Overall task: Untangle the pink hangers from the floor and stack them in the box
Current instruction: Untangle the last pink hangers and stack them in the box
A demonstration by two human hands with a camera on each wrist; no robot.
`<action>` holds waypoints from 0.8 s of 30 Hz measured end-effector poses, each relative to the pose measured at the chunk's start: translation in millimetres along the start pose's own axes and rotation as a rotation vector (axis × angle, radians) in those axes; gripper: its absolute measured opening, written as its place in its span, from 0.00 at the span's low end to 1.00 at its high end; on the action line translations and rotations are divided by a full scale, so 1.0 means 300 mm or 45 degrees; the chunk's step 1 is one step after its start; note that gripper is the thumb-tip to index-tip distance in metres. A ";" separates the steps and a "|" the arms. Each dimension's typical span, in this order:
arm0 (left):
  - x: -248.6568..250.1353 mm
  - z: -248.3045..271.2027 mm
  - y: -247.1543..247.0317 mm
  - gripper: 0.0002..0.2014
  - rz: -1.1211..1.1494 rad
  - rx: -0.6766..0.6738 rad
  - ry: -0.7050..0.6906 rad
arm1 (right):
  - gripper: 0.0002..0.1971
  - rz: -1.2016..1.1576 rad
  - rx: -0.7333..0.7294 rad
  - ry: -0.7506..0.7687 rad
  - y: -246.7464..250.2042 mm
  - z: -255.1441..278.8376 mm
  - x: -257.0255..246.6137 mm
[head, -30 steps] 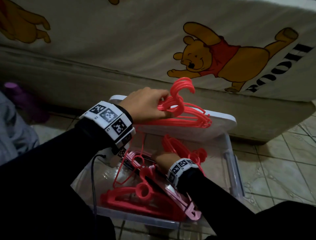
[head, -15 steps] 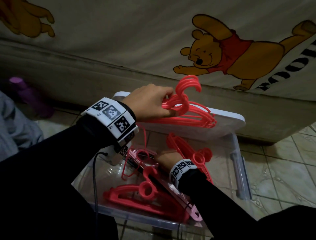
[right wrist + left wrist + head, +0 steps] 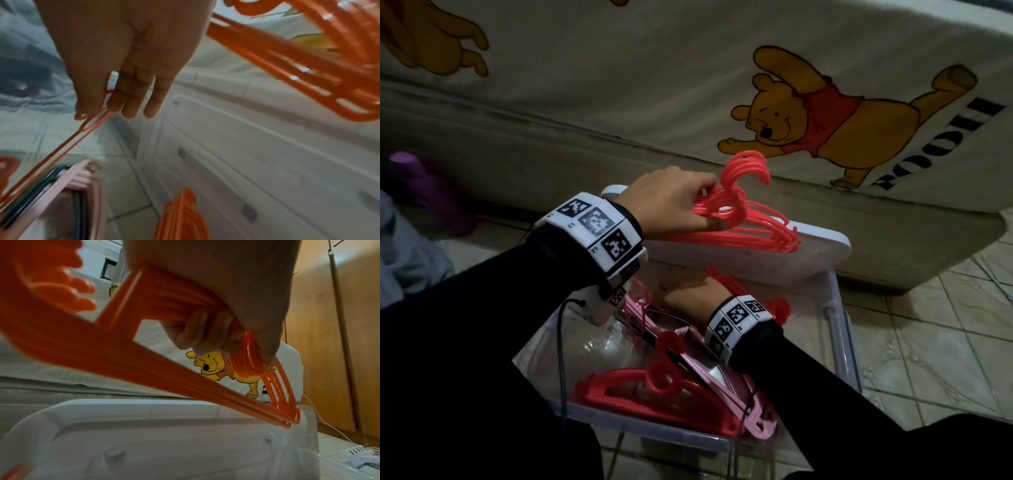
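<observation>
I see the left hand (image 3: 671, 202) at about eleven o'clock of the clear plastic box (image 3: 840, 329), fingers (image 3: 207, 331) clenched around a bunch of coral-pink hangers (image 3: 743, 219). Their hooks point up toward twelve o'clock, and their far tips touch the white lid (image 3: 822, 245) that leans at the box's far side. The right hand (image 3: 688, 298) reaches down inside the box near its centre; from its wrist camera, thumb and forefinger pinch a thin coral-pink hanger (image 3: 90, 120), the other fingers straight. More hangers lie in the box: a coral stack (image 3: 654, 387) at six o'clock, pale pink ones (image 3: 753, 407) beside it. Behind stands a bed sheet (image 3: 808, 113) printed with a cartoon bear.
</observation>
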State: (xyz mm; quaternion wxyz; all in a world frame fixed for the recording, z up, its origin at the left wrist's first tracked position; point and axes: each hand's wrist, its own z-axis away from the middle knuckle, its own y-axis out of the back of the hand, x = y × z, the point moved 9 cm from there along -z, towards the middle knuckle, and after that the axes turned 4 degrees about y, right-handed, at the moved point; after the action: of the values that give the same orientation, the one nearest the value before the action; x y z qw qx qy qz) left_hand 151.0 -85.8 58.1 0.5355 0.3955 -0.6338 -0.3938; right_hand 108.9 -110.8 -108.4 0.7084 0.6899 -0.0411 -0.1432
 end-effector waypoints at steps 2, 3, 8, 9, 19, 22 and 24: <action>0.000 0.004 0.009 0.20 0.015 0.015 0.006 | 0.09 -0.015 0.094 -0.009 0.082 0.004 -0.008; -0.001 0.005 0.016 0.20 0.027 0.031 0.012 | 0.10 -0.002 0.106 -0.003 0.118 0.013 -0.017; -0.001 0.008 0.055 0.21 0.117 0.159 0.028 | 0.10 0.151 0.122 0.179 0.282 0.088 -0.098; 0.000 0.009 0.063 0.21 0.156 0.189 0.026 | 0.11 0.172 0.119 0.201 0.308 0.098 -0.111; -0.034 0.013 0.109 0.24 0.359 0.333 0.089 | 0.10 0.122 0.209 0.261 0.434 0.202 -0.151; -0.048 0.013 0.096 0.23 0.326 0.313 0.101 | 0.10 0.081 0.251 0.215 0.476 0.224 -0.116; -0.055 0.013 0.090 0.25 0.306 0.298 0.111 | 0.10 0.103 0.340 0.218 0.511 0.238 -0.107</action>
State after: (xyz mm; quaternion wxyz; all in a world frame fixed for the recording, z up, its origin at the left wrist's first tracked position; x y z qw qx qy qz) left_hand 146.8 -60.1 76.5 0.5559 0.3931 -0.6944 -0.2328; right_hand 82.3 -170.4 50.9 0.6164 0.7855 -0.0271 -0.0484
